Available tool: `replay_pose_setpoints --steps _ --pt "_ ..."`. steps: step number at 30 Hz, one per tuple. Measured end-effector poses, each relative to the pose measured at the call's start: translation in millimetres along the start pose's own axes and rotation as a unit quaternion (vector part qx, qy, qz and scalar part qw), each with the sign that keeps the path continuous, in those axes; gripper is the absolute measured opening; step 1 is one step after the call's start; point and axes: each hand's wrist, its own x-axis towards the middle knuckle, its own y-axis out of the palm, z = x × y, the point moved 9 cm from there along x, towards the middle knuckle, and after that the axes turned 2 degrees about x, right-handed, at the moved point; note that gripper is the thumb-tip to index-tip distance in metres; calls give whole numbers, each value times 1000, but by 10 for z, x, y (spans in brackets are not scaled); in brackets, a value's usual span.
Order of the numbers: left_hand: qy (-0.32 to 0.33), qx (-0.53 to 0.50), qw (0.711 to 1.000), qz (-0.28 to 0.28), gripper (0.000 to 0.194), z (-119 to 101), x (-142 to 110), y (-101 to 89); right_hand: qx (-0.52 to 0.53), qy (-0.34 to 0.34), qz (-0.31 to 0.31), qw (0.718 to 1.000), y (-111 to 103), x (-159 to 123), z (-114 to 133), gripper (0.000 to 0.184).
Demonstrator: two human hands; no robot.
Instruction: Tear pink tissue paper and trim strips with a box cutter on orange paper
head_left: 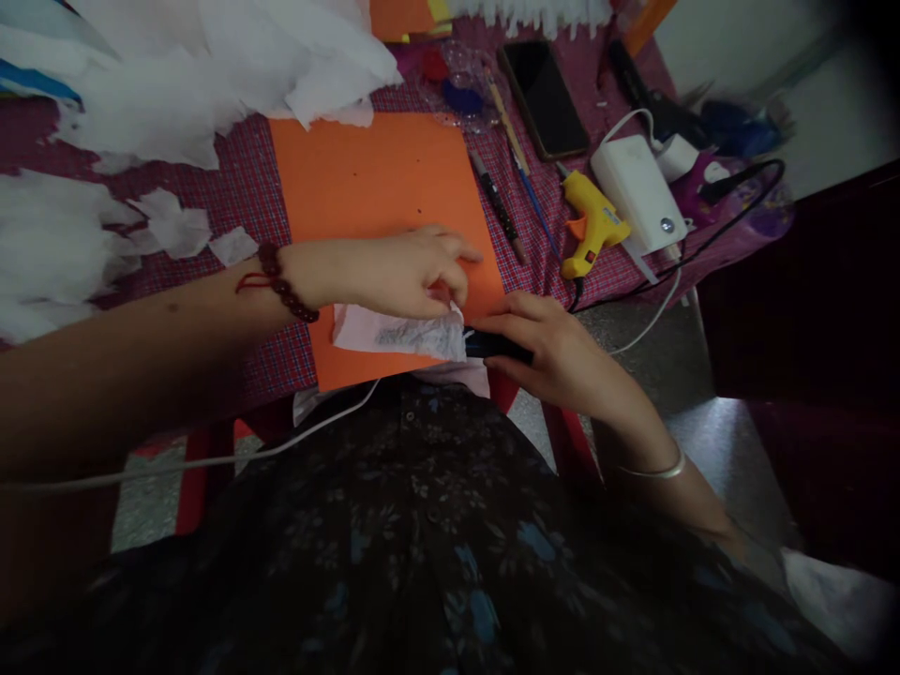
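A strip of thin white tissue paper [400, 335] lies along the near edge of an orange sheet [352, 178]. My left hand [404, 272] reaches over it from the left, thumb and a bent finger pinching the strip's right end, while other fingers point out over the orange sheet. A dark, slim, rod-like object [498, 347] meets that same end; its far part is hidden, so I cannot tell its kind. My right hand [552, 352] closes around this dark object from the right.
Torn white tissue [232, 66] heaps at the left and back. On the right lie a patterned pen [498, 206], a blue brush [538, 211], a phone [545, 98], a yellow glue gun [591, 225] and a white power box [639, 192] with cables. A white cord [281, 450] crosses my lap.
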Motion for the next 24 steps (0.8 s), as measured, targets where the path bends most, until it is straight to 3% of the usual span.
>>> replay_pose_setpoints --steps 9,16,20,24 --pt "-63 31 997 -23 18 143 19 -26 3 10 -5 1000 8 -8 -22 35" --pt "-52 104 991 -61 18 84 0 13 -7 14 -4 1000 12 -9 -32 33" --pt "-47 153 984 -77 42 37 -149 77 -12 5 -5 1000 14 -21 -24 32" --pt "-73 122 987 -80 46 105 -324 193 -4 -3 -6 1000 14 -47 -4 32"
